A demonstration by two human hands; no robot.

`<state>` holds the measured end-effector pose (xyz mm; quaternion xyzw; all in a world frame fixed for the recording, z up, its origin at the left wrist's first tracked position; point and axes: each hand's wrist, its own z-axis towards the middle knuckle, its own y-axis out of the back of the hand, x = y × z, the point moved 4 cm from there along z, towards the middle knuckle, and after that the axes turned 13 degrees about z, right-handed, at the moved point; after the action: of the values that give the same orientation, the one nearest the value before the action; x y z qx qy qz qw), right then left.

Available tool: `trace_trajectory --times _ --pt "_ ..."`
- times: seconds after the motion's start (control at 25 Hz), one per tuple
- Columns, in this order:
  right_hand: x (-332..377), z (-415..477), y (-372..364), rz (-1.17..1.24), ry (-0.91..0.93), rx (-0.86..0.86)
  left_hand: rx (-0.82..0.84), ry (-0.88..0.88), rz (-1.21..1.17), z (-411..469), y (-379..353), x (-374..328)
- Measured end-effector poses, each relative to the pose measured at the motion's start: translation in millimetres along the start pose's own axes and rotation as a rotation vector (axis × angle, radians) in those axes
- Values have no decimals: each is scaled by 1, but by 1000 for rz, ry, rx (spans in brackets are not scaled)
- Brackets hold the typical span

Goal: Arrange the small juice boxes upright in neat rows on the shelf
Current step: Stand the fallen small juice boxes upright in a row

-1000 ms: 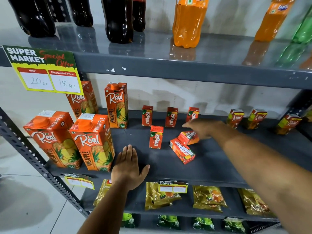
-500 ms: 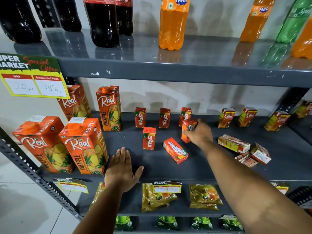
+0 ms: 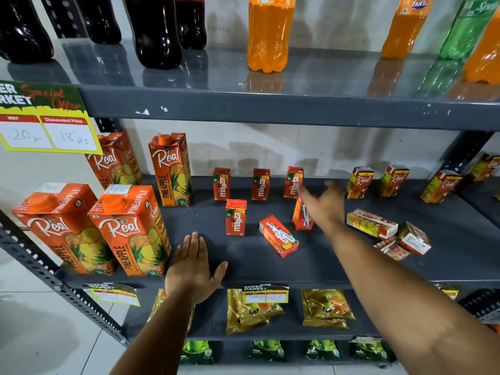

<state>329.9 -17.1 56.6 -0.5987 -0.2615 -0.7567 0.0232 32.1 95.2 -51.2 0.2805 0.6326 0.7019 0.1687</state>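
Right hand [image 3: 326,205]: fingers spread and open, gripping nothing. The fingertips reach toward the back row; the palm hides part of an upright red box [image 3: 301,215] just in front of it. Whether the hand touches that box cannot be told.

Left hand [image 3: 193,267]: fingers extended and together, palm flat on the front of the shelf [image 3: 338,266], holding nothing. It lies just beside the large pineapple cartons [image 3: 130,228].

Juice boxes: small red-orange cartons with "maaza" printed vertically in white and a green-and-orange corner graphic.
- Back row [image 3: 259,184]: three boxes upright, evenly spaced, near the rear wall.
- Second row: one box [image 3: 236,217] upright, in front of the gap between the first two back boxes.
- One box [image 3: 278,235] lies flat on its side, angled, straw side up, between the two hands.

To the right, three multicolour "Real" boxes [image 3: 359,182] stand upright at the back. Nearer the front, three more boxes [image 3: 372,224] of that kind lie tipped over in a loose cluster.
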Motion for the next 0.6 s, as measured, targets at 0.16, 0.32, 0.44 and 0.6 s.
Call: trace_trajectory --times 0.16,0.32,0.44,0.6 --pt "33 21 5 -654 -33 301 7 1 14 1 0 0" --pt "49 18 -5 -845 46 515 10 3 12 0 1 0" --pt "53 17 -12 -1006 247 665 10 2 8 0 1 0" --pt "55 11 -14 -1091 414 790 6 3 1 -1 1 0"
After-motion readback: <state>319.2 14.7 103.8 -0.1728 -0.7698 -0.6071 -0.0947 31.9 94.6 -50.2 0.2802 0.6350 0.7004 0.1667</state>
